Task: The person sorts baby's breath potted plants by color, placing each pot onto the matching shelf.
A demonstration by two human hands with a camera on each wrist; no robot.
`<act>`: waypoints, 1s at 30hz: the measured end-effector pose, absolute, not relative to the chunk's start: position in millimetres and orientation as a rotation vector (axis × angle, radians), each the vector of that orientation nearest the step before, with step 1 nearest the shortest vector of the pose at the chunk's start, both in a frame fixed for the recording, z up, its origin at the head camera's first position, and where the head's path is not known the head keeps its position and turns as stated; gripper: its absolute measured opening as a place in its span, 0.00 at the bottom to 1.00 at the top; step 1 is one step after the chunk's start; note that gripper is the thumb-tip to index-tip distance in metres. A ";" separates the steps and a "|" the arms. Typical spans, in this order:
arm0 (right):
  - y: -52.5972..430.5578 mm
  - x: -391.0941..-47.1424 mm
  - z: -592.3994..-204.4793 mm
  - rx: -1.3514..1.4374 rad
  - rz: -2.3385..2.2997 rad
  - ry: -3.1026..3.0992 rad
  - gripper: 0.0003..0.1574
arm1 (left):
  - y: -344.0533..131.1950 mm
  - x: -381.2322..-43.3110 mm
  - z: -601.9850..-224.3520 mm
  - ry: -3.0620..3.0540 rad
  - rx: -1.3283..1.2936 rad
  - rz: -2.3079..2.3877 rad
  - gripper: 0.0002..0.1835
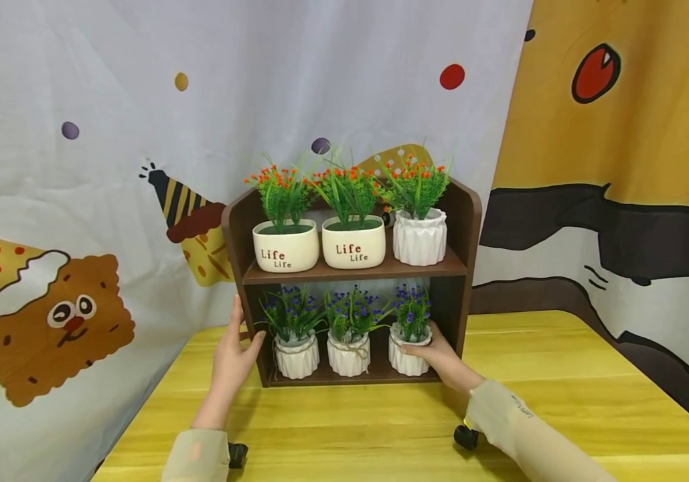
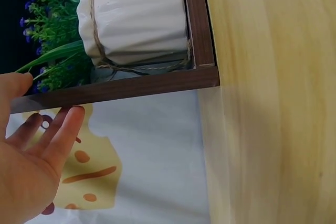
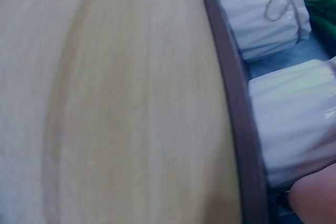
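A brown two-tier shelf (image 1: 356, 273) stands on the wooden table. My left hand (image 1: 232, 365) holds its left side panel (image 2: 121, 85), thumb at the front edge and fingers along the outside. On the lower tier, my right hand (image 1: 440, 355) grips the rightmost white fluted pot (image 1: 404, 365) with purple flowers, thumb across its front; its other fingers are mostly hidden. Two similar potted plants stand left of it, a middle pot (image 1: 349, 356) and a left pot (image 1: 297, 359), both tied with twine. The right wrist view catches part of my right hand (image 3: 317, 195) against the pot.
The upper tier bears two cream "Life" planters, the left planter (image 1: 286, 248) and the middle planter (image 1: 353, 242), and a white fluted pot (image 1: 419, 237), all with orange flowers. Behind the table (image 1: 344, 428) hangs a printed cloth (image 1: 344, 73).
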State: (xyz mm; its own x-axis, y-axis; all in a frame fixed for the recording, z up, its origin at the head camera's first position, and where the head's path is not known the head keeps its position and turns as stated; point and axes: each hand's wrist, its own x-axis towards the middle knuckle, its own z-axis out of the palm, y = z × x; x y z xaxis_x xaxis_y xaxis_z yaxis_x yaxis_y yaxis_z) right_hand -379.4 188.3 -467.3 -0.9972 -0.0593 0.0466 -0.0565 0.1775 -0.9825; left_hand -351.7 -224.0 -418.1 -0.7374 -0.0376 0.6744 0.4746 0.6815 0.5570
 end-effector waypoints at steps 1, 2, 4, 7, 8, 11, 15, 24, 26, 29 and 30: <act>188.3 -379.0 -465.3 -0.113 -2.005 2.418 0.69 | -224.1 -351.7 -417.6 -2.219 -0.332 -0.992 0.50; 188.1 -378.5 -463.0 -0.112 -1.998 2.429 0.70 | -224.3 -351.9 -417.0 -2.218 -0.332 -1.004 0.49; 187.4 -376.9 -458.0 -0.112 -1.972 2.467 0.71 | -225.0 -351.8 -414.7 -2.211 -0.337 -1.023 0.48; 186.2 -373.5 -451.7 -0.139 -1.934 2.511 0.71 | -227.4 -352.0 -409.6 -2.200 -0.348 -1.051 0.44; 186.0 -371.6 -449.9 -0.156 -1.915 2.532 0.71 | -228.5 -352.1 -407.5 -2.196 -0.350 -1.060 0.42; 186.2 -363.6 -444.3 -0.201 -1.867 2.596 0.69 | -232.9 -353.6 -400.4 -2.183 -0.373 -1.056 0.36; 188.7 -349.1 -434.7 -0.246 -1.806 2.674 0.66 | -240.6 -355.2 -391.6 -2.183 -0.411 -1.022 0.30; 203.1 -320.6 -413.1 -0.395 -1.795 2.601 0.53 | -261.9 -353.5 -371.6 -2.422 -0.394 -0.819 0.29; 207.7 -314.8 -409.9 -0.420 -1.787 2.589 0.51 | -267.5 -354.3 -367.9 -2.487 -0.399 -0.745 0.30; 216.1 -305.8 -405.6 -0.436 -1.748 2.609 0.48 | -276.2 -355.8 -364.6 -2.573 -0.418 -0.646 0.32; 219.3 -303.0 -404.0 -0.442 -1.729 2.623 0.47 | -279.1 -356.3 -364.2 -2.599 -0.418 -0.615 0.32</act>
